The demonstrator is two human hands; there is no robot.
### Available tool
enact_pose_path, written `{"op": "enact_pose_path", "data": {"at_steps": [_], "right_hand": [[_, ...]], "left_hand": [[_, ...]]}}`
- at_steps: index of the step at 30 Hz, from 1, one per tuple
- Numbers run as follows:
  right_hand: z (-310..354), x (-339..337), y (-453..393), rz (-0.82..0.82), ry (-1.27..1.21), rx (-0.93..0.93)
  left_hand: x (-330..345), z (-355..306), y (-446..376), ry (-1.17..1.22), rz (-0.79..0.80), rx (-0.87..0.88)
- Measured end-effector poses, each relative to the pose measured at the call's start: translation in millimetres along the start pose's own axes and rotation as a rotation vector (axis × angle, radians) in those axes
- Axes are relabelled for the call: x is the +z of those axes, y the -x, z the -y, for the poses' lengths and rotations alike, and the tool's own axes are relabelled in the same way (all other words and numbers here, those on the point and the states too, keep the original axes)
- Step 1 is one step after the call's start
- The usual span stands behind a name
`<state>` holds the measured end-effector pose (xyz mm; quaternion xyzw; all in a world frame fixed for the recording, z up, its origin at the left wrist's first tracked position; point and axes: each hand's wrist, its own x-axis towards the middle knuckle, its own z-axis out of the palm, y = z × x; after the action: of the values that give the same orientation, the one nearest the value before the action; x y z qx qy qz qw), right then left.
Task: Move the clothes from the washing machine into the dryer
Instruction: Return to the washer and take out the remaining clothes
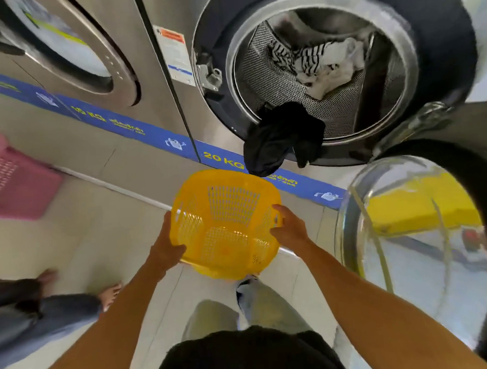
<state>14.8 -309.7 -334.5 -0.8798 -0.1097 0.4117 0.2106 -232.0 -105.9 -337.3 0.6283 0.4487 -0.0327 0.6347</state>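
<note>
Holding yellow basket (224, 224) below open washing machine (326, 69)
Left hand (166, 243), right hand (289, 229) gripping rim; black garment (279, 138) draped over drum lip

Black garment (283, 136) drapes drum mouth (323, 66) (rest open).

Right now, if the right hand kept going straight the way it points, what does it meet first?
The right hand grips the yellow basket rim and points up-frame toward the washer. First in line is probably the black garment hanging over the drum lip, though depth is unclear.
</note>
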Motion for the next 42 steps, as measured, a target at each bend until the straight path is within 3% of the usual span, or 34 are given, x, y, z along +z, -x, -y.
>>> {"op": "enact_pose_path", "data": {"at_steps": [10, 15, 19, 24, 30, 34, 36, 38, 42], "right_hand": [[-19, 23, -144, -0.023, 0.102, 0.143], [-34, 34, -197, -0.162, 0.028, 0.178], [-44, 54, -221, -0.288, -0.124, 0.206], [-47, 86, -234, -0.408, -0.160, 0.209], [-37, 78, -244, -0.337, -0.157, 0.224], [-20, 40, -252, -0.214, -0.028, 0.263], [-7, 26, -247, -0.300, -0.059, 0.251], [7, 12, -236, -0.490, -0.044, 0.144], [45, -25, -217, -0.954, -0.032, -0.197]], "left_hand": [[37, 13, -161, -0.034, 0.082, -0.188], [59, 28, -242, -0.244, 0.033, -0.230], [64, 48, -272, -0.404, 0.011, -0.164], [59, 75, -285, -0.394, 0.067, -0.139], [57, 82, -294, -0.492, 0.083, -0.321], [65, 36, -299, -0.511, -0.046, -0.194], [73, 3, -301, -0.461, -0.136, -0.051], [86, -29, -302, -0.441, -0.160, 0.083], [121, -77, -300, -0.340, -0.028, 0.261]]}}
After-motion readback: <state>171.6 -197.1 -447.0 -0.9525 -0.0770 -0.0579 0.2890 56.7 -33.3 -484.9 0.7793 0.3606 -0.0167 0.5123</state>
